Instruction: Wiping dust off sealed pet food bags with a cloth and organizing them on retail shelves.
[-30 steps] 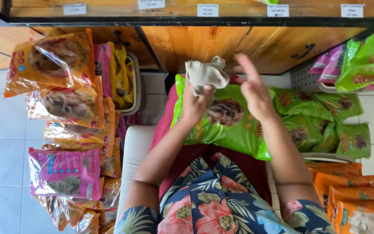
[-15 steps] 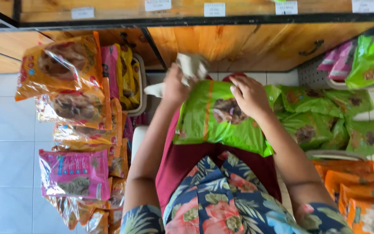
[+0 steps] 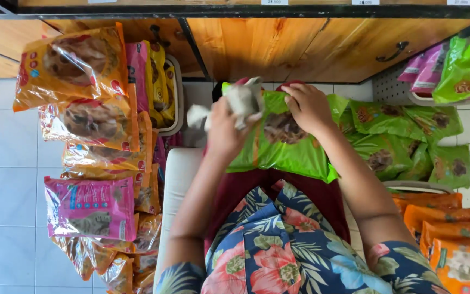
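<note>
The left hand clutched a crumpled cloth just left of the green bag — right hand fingers spread flat on the bag's top, the nearer hand.

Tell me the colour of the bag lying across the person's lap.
Bright green bag, with a brown pet picture on its front; the head view shows it best.

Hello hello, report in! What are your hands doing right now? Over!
Left hand gripping a crumpled white cloth against the green bag on the lap. Right hand pressing the bag's top edge. Nothing blocking either hand. Over.
</note>
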